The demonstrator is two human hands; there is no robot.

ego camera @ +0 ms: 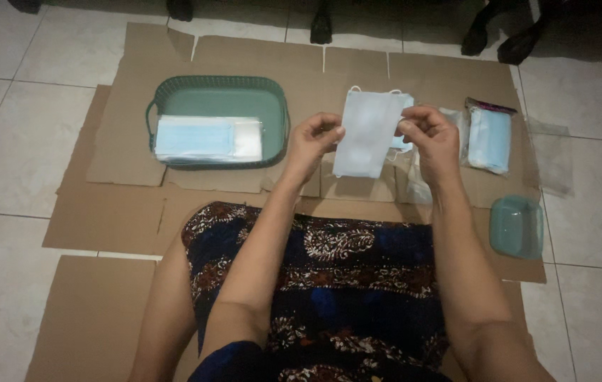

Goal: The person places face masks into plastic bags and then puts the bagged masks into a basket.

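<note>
Person seated on the floor over flattened brown cardboard sheets [138, 212], patterned dark skirt across the lap.

Landmark: green plastic basket tray [280, 106] with handles, upper left on the cardboard. Inside it, a flat stack of light-blue masks in clear wrap [205, 138].

Just right of the tray, held up above the cardboard: one pale blue pleated face mask [366, 134], hanging roughly upright, white ear loops showing at its top edge. Left hand [311, 141] is closed in a pinch on the mask's left edge, thumb and fingertips together. Right hand [432, 138] is closed likewise on the right edge, fingers curled in.

Further right of the tray, beyond the right hand: a clear packet of blue masks [490, 140] lying on the cardboard, with loose clear plastic wrappers [552, 152] beside it. Right of the tray and nearer the person, a small green plastic lid or dish [517, 226].

Handling judgement: the mask looks very light, soft and limp; it would sag or fold if held at one point only. Edge pinches on both short sides, as here, keep it flat. Ear loops seem thin and easy to snag or tangle. Not fragile, but creases readily. The fabric is probably slightly slippery against clear film.
</note>
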